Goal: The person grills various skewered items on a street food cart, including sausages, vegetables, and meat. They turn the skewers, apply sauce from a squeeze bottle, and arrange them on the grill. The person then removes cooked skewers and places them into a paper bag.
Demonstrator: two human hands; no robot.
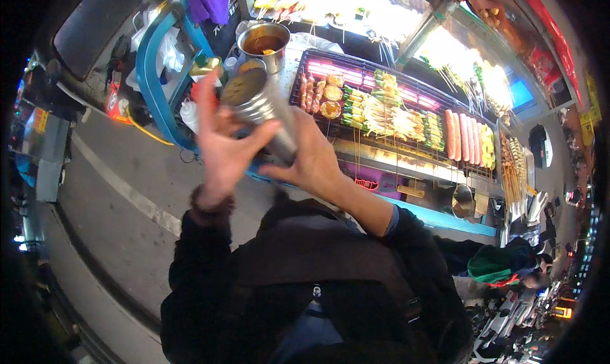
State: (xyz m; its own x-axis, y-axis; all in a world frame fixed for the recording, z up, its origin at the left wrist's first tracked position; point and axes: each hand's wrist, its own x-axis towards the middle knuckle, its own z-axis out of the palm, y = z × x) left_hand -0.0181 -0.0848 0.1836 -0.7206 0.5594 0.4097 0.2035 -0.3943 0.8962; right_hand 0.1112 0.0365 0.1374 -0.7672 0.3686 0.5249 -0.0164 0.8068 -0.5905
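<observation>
My right hand [312,159] grips a cylindrical stainless-steel canister [281,137] by its lower end. The canister is tilted, its brownish, blurred top [245,85] pointing up and left; whether that top is a perforated lid, I cannot tell. Close against it, my left hand [221,137] has its fingers spread, the thumb lying across the canister's side; contact is not clear. Right of both hands is a barbecue grill [305,59] with glowing pink heating tubes. Vegetable skewers [379,111], meat skewers [310,95], round browned pieces [332,93] and sausages [464,137] lie on it.
A steel pot of brown sauce [281,61] stands behind the canister. White squeeze bottle [189,116] and blue metal frame [155,73] are at left. Lit display case [333,4] of skewers rises behind the grill. More skewers [512,173] lie right; another person [495,264] is farther right.
</observation>
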